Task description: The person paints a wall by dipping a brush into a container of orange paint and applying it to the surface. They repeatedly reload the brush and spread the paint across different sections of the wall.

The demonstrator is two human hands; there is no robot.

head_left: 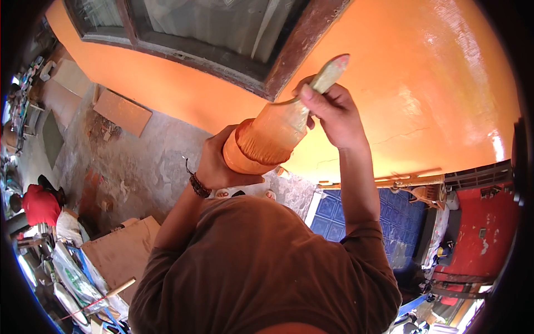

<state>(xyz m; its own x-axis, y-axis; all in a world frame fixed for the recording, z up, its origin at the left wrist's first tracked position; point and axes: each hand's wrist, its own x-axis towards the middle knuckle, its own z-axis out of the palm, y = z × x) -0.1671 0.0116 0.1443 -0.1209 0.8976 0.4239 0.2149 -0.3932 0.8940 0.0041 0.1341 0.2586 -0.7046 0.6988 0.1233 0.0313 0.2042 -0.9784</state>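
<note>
My left hand [214, 161] wraps around the lower part of an orange, paint-coated container [267, 133], which is held tilted in front of my chest. Thick paint has run down its outside in ridges. With thumb and fingers, my right hand [340, 119] grips a paintbrush [329, 75] by its pale wooden handle, whose reddish end points up and to the right. The brush's lower part overlaps the container's rim, and its bristles are hidden. Close beyond both hands stands a glossy orange wall [400, 94].
A brown-framed window [211, 39] is set in the wall. Boards [122, 113] lie on the grey concrete floor [150, 161]. A person in red [41, 205] is at far left, near cluttered goods. Blue tiles [339, 214] and a wooden strip [384, 182] are at right.
</note>
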